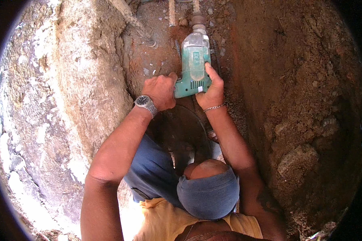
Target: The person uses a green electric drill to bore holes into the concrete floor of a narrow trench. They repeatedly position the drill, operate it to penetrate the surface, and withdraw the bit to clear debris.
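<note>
A dusty green power drill [196,60] with a grey front housing lies between my hands, its chuck [198,20] pointing away from me. A bit [196,6] runs from the chuck out past the far edge of the view. My left hand [160,90], with a metal watch [146,104] at the wrist, is closed around the drill's side handle part. Against the right rear of the drill body, my right hand [213,86] grips with its thumb along the side. Its other fingers are mostly hidden beneath the tool. A bracelet [214,107] circles that wrist.
A pale, rough earth bank [72,72] rises at left and a brown dirt wall [293,80] at right. At the far end are a slanting pole [128,16] and a thin stick [171,14]. A dark cable [195,114] curves below the drill, near my legs.
</note>
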Motion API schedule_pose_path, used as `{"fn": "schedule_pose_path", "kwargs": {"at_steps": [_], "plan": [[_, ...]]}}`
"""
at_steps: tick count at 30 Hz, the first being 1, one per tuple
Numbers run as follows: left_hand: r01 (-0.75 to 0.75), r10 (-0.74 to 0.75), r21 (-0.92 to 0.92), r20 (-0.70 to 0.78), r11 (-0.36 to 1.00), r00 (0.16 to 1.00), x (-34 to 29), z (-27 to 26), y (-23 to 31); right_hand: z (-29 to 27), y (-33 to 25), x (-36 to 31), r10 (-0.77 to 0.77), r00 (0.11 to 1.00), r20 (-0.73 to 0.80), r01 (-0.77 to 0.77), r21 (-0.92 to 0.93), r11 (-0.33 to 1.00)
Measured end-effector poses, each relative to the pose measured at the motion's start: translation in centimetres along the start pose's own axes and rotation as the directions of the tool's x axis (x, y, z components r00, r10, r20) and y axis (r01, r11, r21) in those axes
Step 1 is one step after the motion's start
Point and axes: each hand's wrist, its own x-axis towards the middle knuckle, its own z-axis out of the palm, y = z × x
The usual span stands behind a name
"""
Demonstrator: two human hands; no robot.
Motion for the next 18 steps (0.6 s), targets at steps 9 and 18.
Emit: {"fn": "schedule_pose_path", "kwargs": {"at_steps": [9, 18], "plan": [[0.015, -0.015, 0.007, -0.029, 1.0, 0.999, -0.6, -0.9, -0.6, 1.2, 0.8, -0.4, -0.061, 0.998, -0.008, 0.061, 0.018, 0.998], [-0.006, 0.0, -0.155, -0.039, 0.988, 0.999, -0.7, -0.6, 0.3, 3.2, -1.3, -2.0, -0.235, 0.966, -0.109, 0.204, -0.238, 0.95]]}}
